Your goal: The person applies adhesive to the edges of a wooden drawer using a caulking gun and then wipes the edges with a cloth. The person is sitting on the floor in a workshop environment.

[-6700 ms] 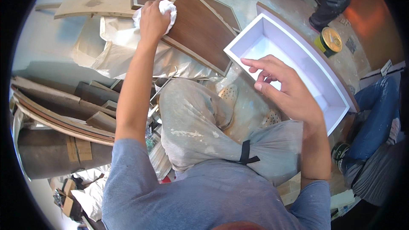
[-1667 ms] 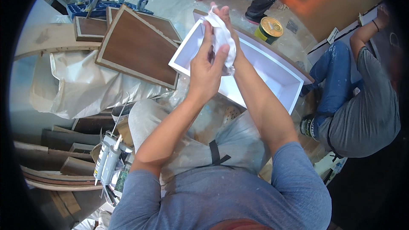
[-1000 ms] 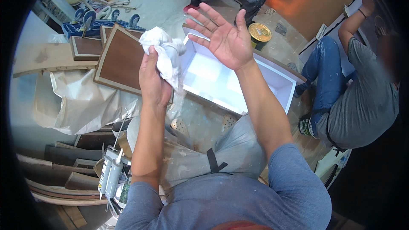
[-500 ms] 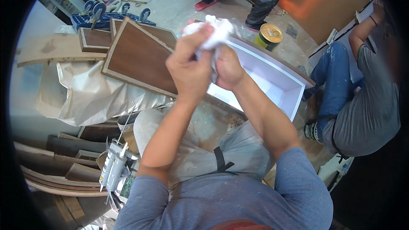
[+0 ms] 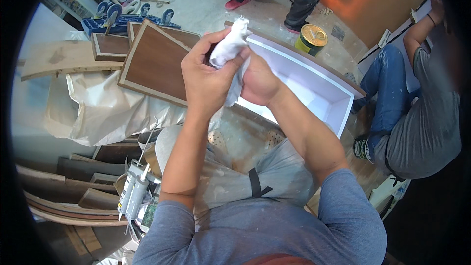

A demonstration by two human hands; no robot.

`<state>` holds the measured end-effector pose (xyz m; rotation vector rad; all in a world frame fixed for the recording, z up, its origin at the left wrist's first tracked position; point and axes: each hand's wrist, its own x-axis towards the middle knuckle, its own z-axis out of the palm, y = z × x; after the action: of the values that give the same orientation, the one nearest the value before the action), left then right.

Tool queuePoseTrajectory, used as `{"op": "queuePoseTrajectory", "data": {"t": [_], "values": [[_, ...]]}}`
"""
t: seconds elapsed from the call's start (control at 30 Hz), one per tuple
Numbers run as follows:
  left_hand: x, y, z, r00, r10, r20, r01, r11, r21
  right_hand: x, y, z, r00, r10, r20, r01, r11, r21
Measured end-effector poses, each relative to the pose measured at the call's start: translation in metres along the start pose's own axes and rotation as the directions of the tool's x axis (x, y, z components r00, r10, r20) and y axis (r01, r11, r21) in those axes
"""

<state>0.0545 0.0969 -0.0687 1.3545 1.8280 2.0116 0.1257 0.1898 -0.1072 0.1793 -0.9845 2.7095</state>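
Note:
A crumpled white cloth (image 5: 229,49) is bunched between my two hands, with a tail of it hanging down between them. My left hand (image 5: 208,76) curls its fingers and thumb round the bundle. Against its lower side, my right hand (image 5: 260,78) grips the same cloth; some of its fingers are hidden. Both hands are held above the near edge of a long box (image 5: 314,86) with a white inside. Just left of them lies a brown panel with a pale border (image 5: 157,59).
A tin with a yellow lid (image 5: 314,37) stands beyond the box. On the right a person in grey (image 5: 417,127) sits close by; another person's legs (image 5: 294,0) are at the back. Caulking tubes (image 5: 135,194) and wood offcuts (image 5: 83,181) lie at my left.
The cloth and both hands have come slightly lower and to the left. My left hand has turned, and the cloth is now bunched into a narrower, upright bundle.

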Motion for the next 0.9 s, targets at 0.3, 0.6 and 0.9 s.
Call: {"op": "queuePoseTrajectory", "data": {"t": [0.3, 0.6, 0.9], "values": [[0.002, -0.006, -0.002, 0.989, -0.144, -0.008, 0.142, 0.979, -0.144, -0.001, -0.007, 0.001, 1.0, 0.011, -0.016, -0.012, 0.999, -0.043], [0.011, -0.024, -0.015, 0.926, -0.217, -0.307, 0.133, 0.953, -0.272, 0.002, 0.012, 0.005, 0.979, 0.12, -0.162, -0.186, 0.847, -0.499], [-0.005, -0.042, -0.024, 0.903, -0.43, 0.007, 0.344, 0.713, -0.611, 0.003, 0.014, 0.012, 0.904, -0.376, 0.203, 0.143, -0.182, -0.973]]}}
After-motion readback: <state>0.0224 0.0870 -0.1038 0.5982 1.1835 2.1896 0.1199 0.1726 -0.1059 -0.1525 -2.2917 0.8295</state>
